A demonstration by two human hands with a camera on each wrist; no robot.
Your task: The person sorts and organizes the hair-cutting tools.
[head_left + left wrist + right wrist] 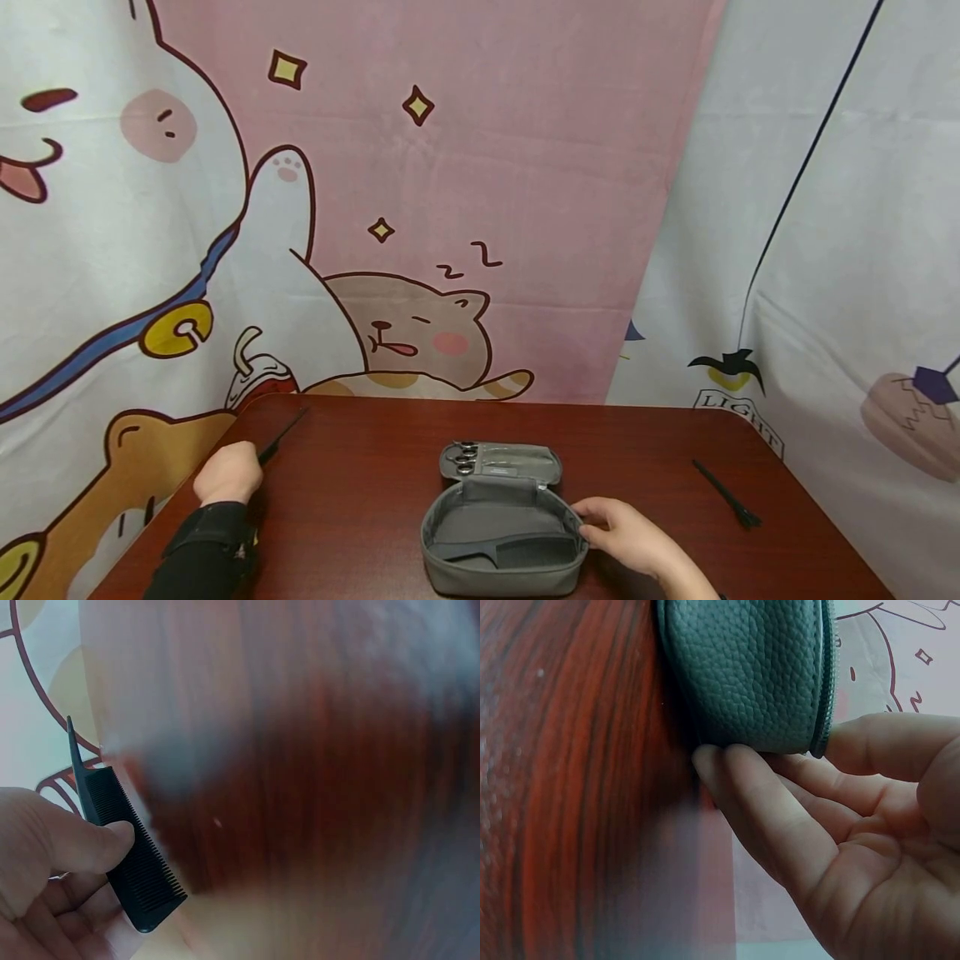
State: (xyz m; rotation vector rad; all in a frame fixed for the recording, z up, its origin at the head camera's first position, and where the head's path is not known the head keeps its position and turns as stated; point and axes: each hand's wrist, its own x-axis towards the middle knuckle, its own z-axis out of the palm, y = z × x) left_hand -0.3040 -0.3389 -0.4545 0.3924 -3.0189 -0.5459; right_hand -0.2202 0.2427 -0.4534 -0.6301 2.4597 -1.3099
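Note:
At the table's left side my left hand (pixel 228 475) holds a black rat-tail comb (pixel 146 881). In the left wrist view the thumb presses on the comb's body, fingers behind it, and the thin tail points up. My right hand (pixel 626 533) grips the right side of an open grey zip case (pixel 502 582). The right wrist view shows the thumb at the zipped rim and fingertips against the textured outer wall (pixel 750 682). Inside the case lies a dark wide comb (pixel 536 550). Scissors (pixel 466 457) sit in the raised lid, beside a clear pocket (pixel 517 458).
A small black brush-like tool (pixel 727 493) lies on the right of the reddish-brown wooden table (pixel 352 500). Behind the table's far edge hangs a printed cloth (pixel 525 167) with cartoon animals.

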